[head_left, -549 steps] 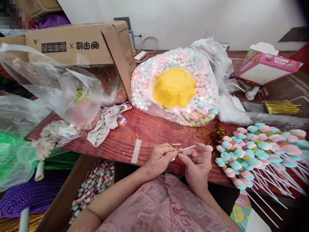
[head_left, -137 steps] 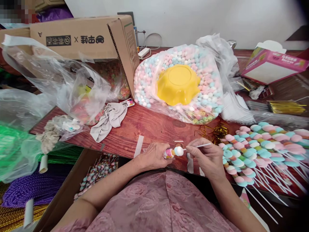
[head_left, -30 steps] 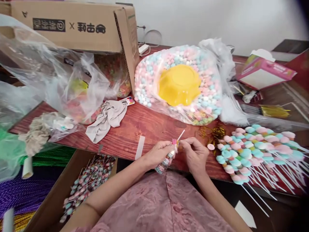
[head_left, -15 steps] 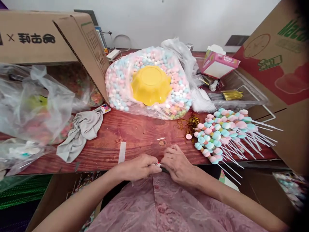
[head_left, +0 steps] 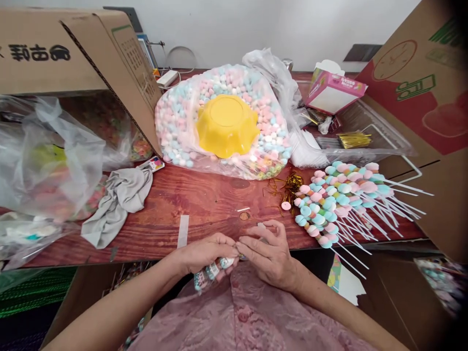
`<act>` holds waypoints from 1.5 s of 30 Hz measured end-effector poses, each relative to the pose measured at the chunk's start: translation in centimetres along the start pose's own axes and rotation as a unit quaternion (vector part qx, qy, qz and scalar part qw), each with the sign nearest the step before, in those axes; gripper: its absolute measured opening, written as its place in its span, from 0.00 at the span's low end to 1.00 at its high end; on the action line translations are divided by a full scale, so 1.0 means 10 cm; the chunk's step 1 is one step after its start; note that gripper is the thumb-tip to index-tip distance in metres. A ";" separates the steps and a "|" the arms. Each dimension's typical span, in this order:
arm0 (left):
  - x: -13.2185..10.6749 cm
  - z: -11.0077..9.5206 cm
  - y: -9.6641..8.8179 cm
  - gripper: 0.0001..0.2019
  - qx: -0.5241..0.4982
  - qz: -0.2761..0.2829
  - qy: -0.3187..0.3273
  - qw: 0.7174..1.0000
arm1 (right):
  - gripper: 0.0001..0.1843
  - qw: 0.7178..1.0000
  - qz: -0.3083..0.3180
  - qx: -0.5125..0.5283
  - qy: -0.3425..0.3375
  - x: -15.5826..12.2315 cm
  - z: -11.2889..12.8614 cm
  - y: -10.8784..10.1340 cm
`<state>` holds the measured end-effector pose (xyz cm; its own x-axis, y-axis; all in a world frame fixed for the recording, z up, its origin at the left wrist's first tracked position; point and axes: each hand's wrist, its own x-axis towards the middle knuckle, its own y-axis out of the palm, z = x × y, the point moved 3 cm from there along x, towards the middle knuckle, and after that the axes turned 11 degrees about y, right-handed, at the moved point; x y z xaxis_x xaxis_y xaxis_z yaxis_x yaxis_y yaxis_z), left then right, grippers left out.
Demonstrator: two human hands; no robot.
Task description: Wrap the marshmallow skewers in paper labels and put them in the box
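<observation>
The left hand [head_left: 204,251] grips a clear-wrapped stick of pastel sweets [head_left: 214,269], the right hand [head_left: 270,253] pinches its end, and a loose pinch may let it slip down.

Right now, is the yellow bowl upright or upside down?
Upside down: the yellow bowl shows its flat base upward, rim resting on the candy bag.
</observation>
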<state>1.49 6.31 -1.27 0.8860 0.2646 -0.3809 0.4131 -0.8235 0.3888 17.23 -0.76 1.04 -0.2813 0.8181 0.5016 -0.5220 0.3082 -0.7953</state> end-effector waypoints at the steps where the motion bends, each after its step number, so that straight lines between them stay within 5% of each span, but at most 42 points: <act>1: -0.01 0.02 0.00 0.19 -0.004 0.024 -0.016 1.000 | 0.16 1.000 0.013 0.017 -0.005 -0.01 -0.01 0.01; 4: -0.01 0.01 0.00 0.21 0.059 0.061 -0.005 0.996 | 0.12 0.996 0.049 0.064 0.043 0.00 -0.04 0.07; 6: 0.00 -0.03 -0.01 0.19 0.199 0.038 0.059 0.978 | 0.11 0.986 0.052 0.100 0.121 0.01 -0.06 0.14; 10: -0.03 -0.10 0.02 0.14 0.517 -0.076 0.155 0.838 | 0.12 0.954 0.071 0.154 0.249 0.02 -0.14 0.24; 12: -0.05 -0.08 0.02 0.15 0.556 -0.104 0.170 0.807 | 0.11 0.955 0.068 0.131 0.258 0.04 -0.26 0.17; 14: -0.06 -0.08 -0.01 0.17 0.512 -0.136 0.195 0.825 | 0.09 0.966 0.032 0.040 0.254 0.07 -0.47 0.02; 16: -0.05 -0.08 -0.08 0.19 0.398 -0.183 0.208 0.875 | 0.06 0.957 -0.007 -0.116 0.264 0.10 -0.74 -0.12; 19: 0.01 -0.05 -0.16 0.19 0.153 -0.249 0.177 0.940 | 0.07 0.929 0.043 -0.272 0.247 0.13 -1.05 -0.16; 22: 0.11 -0.04 -0.15 0.19 -0.029 -0.286 0.154 0.945 | 0.10 0.924 0.096 -0.306 0.207 0.16 -1.12 -0.06; 28: 0.25 -0.16 0.02 0.16 -0.051 -0.272 0.221 0.935 | 0.10 0.962 0.063 -0.231 0.129 0.17 -0.65 0.10; 31: 0.28 -0.18 0.04 0.16 -0.025 -0.260 0.229 0.938 | 0.12 0.990 0.029 -0.121 0.073 0.14 -0.42 0.15; 34: 0.28 -0.12 0.03 0.17 -0.050 -0.230 0.186 0.954 | 0.12 0.992 -0.003 0.061 0.114 0.09 -0.35 0.15; 37: 0.24 -0.05 0.04 0.17 -0.082 -0.198 0.147 0.966 | 0.07 0.923 0.021 0.297 0.245 0.03 -0.40 0.16; 40: 0.20 -0.05 0.05 0.16 -0.072 -0.223 0.169 0.957 | 0.08 0.780 0.066 0.468 0.410 -0.07 -0.45 0.24; 42: 0.19 -0.08 0.05 0.15 -0.037 -0.244 0.205 0.947 | 0.11 0.713 0.088 0.516 0.467 -0.12 -0.46 0.29; 45: 0.18 -0.14 0.07 0.12 0.013 -0.252 0.254 0.934 | 0.10 0.703 0.135 0.530 0.455 -0.12 -0.46 0.27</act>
<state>3.66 6.98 -0.49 0.5686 0.8204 -0.0599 0.8053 -0.5403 0.2441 19.82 1.32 -3.30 -0.1050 0.8977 -0.4279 -0.9907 -0.0572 0.1231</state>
